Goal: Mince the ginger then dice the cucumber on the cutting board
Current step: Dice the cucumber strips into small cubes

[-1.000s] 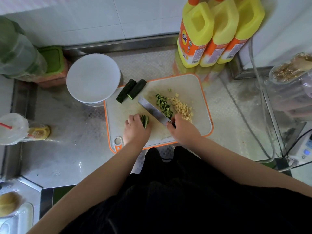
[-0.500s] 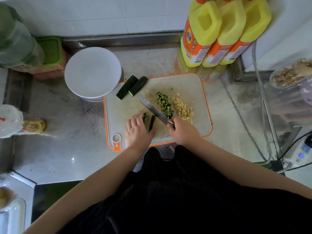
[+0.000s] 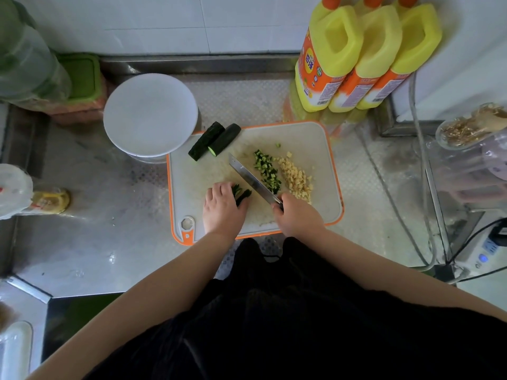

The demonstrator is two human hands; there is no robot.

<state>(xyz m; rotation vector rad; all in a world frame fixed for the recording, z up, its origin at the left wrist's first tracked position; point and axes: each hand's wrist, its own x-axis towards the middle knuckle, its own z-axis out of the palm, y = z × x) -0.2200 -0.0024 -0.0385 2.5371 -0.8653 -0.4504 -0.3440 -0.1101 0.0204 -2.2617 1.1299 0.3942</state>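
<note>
An orange-rimmed white cutting board (image 3: 310, 141) lies on the steel counter. On it sit a pile of minced ginger (image 3: 296, 179) and, to its left, a strip of diced cucumber (image 3: 266, 170). Two dark cucumber pieces (image 3: 214, 141) lie at the board's far left corner. My left hand (image 3: 223, 207) grips a bunch of cucumber strips (image 3: 241, 193) with curled fingers. My right hand (image 3: 297, 218) grips the handle of a knife (image 3: 251, 179), whose blade points away to the left, just right of the strips.
A white round plate (image 3: 151, 113) stands left of the board's far corner. Three yellow bottles (image 3: 365, 56) stand behind the board at the wall. A green-lidded container (image 3: 82, 75) sits at the back left, a jar (image 3: 472, 127) and cables (image 3: 422, 160) at the right.
My left hand has drawn the loose cucumber strips together under its fingers. The knife stays to their right, its blade now closer to the strips.
</note>
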